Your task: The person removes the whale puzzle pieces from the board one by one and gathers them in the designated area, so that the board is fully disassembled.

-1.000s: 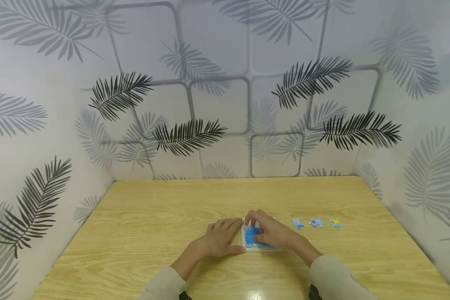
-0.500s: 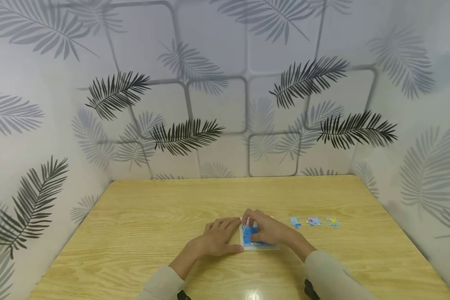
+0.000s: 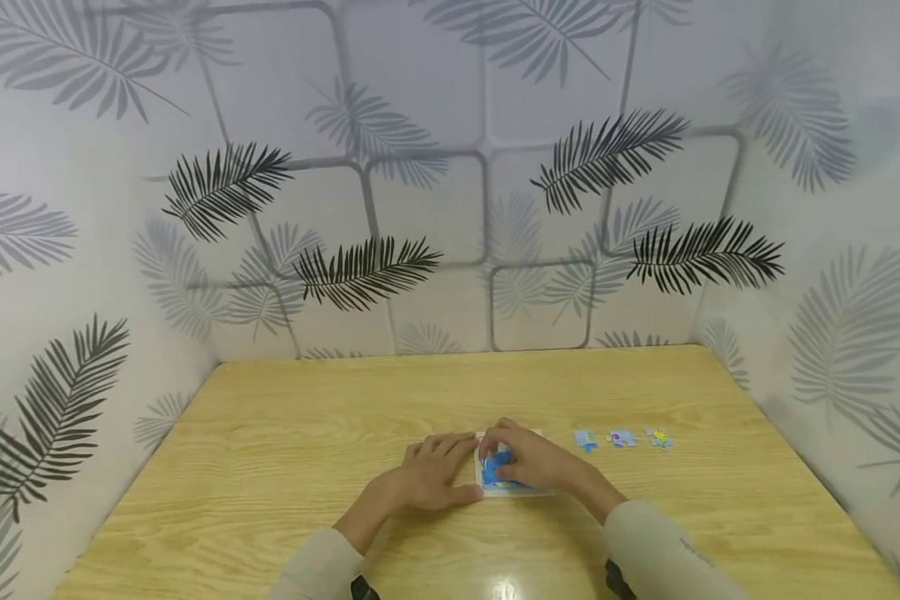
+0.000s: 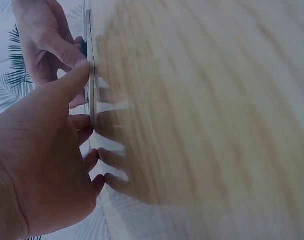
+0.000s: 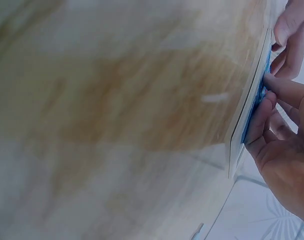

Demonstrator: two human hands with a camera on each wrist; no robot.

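Note:
A small jigsaw puzzle board [image 3: 517, 492] with a white border and a blue picture lies flat on the table. My left hand [image 3: 438, 475] rests at its left edge, fingers extended, thumb at the near corner; the left wrist view has these fingertips down on the tabletop beside the board's side [image 4: 90, 100]. Over the picture, my right hand [image 3: 532, 457] bends its thumb and fingers around a blue puzzle piece [image 3: 499, 463]. In the right wrist view, thumb and fingertips of that right hand [image 5: 287, 135] meet right at the blue surface [image 5: 253, 111]. The palm hides much of the picture.
Right of the board lie three loose puzzle pieces: a light blue one [image 3: 586, 440], one with a pink swirl [image 3: 622, 438] and one with a yellow sun [image 3: 658, 437]. The wooden table [image 3: 307, 417] meets a leaf-patterned wall [image 3: 435, 308] at the back.
The head view has turned slightly right, so everything sits a little further left. Both hands keep their places at the board; the right fingers have shifted only slightly over the picture.

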